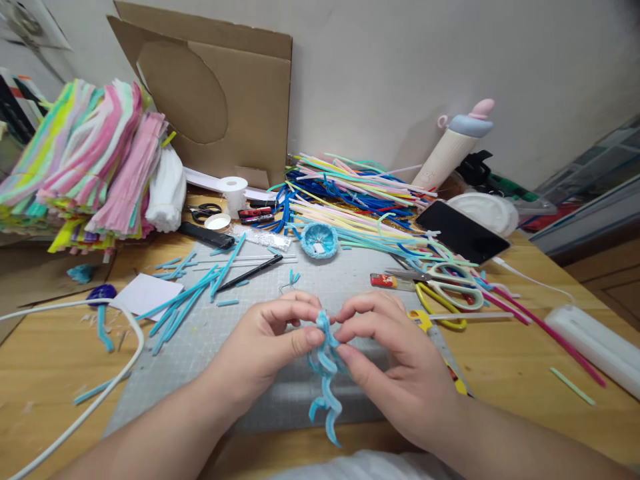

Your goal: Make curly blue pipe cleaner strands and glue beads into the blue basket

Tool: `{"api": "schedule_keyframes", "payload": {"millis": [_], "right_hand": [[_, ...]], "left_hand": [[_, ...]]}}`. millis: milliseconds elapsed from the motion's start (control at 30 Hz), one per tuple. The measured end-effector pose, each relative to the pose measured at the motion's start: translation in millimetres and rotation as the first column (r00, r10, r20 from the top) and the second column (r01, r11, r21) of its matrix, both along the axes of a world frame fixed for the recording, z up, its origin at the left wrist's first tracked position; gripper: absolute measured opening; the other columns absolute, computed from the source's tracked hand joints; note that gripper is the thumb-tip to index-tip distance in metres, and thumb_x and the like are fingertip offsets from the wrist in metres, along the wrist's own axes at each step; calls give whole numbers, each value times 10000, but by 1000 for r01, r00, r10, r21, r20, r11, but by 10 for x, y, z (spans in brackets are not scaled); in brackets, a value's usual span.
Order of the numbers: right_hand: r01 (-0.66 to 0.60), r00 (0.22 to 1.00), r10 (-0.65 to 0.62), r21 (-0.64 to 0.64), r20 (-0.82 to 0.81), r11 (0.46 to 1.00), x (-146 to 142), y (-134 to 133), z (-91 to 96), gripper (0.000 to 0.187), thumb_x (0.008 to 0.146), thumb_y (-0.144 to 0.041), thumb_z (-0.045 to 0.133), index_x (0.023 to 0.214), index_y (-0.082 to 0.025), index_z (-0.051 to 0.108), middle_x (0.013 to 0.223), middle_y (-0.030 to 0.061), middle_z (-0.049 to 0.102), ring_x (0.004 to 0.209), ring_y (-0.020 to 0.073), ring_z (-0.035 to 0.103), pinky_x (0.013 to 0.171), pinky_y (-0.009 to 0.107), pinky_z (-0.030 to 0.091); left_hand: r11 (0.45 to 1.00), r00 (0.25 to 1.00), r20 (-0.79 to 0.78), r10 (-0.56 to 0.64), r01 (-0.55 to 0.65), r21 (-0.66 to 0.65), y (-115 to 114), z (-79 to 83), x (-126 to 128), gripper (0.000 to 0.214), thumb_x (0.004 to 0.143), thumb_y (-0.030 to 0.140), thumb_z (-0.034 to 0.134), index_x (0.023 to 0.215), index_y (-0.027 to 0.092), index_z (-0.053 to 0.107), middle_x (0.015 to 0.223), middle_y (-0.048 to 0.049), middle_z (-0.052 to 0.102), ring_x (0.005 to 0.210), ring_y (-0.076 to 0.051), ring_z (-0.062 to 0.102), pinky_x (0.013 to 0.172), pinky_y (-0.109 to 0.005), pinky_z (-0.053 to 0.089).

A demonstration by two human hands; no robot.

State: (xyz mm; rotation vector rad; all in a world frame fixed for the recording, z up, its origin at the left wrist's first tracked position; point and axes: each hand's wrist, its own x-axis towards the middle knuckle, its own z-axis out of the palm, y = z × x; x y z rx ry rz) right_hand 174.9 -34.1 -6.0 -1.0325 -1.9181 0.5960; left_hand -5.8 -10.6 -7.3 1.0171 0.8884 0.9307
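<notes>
Cut lengths of blue stem (190, 303) lie beside my left hand (280, 340), on the grey cutting mat (175, 363) and past its left edge, with a black pen (251, 272) just beyond. A white cable (142, 340) loops over the table (530, 393) outside my left forearm. On my other side, scissors (431, 275) and a yellow-handled tool (424, 297) crowd close past my right hand (390, 340), and a phone (463, 230) lies behind them. Straight ahead sits a fuzzy blue bowl (327, 235), backed by a heap of coloured stems (345, 190).

I have the curly blue piece (327, 367) up between my hands, over the near part of the mat. My left thumb and forefinger are pinched together on its top; my right fingertips meet its right side, but I can't tell whether they are closed on it. Its long axis runs from that pinched top down toward me, the spiral tails pointing at my body.

The lowest tail shows past the mat's near edge, close to my white clothing (370, 463). Bare mat lies between my knuckles and the bowl; bare wood opens beyond my right forearm.
</notes>
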Motion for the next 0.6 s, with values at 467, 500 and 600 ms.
{"api": "schedule_keyframes", "payload": {"millis": [467, 500, 600], "right_hand": [[-34, 998, 33, 24, 55, 999, -5, 8, 26, 102, 840, -141, 576, 872, -231, 611, 934, 17, 615, 905, 181, 582, 833, 390, 403], [-36, 996, 32, 42, 86, 998, 20, 11, 65, 107, 840, -159, 583, 910, -235, 610, 965, 24, 621, 935, 191, 584, 856, 399, 402], [53, 977, -83, 154, 195, 987, 222, 29, 273, 160, 848, -234, 596, 1007, -240, 597, 1039, 47, 645, 1008, 226, 587, 909, 412, 400]], "left_hand": [[997, 1000, 6, -18, 18, 80, -5, -22, -31, 56, 696, 217, 762, 652, 252, 771, 825, -11, 571, 825, -152, 526, 773, -258, 414], [996, 1000, 8, -8, 7, 88, -2, -26, -34, 58, 692, 210, 764, 651, 251, 771, 822, -9, 571, 823, -148, 525, 769, -254, 412], [994, 999, 17, 40, -41, 106, 16, -29, -52, 61, 679, 197, 769, 642, 247, 767, 816, -5, 562, 802, -138, 514, 738, -244, 406]]}}
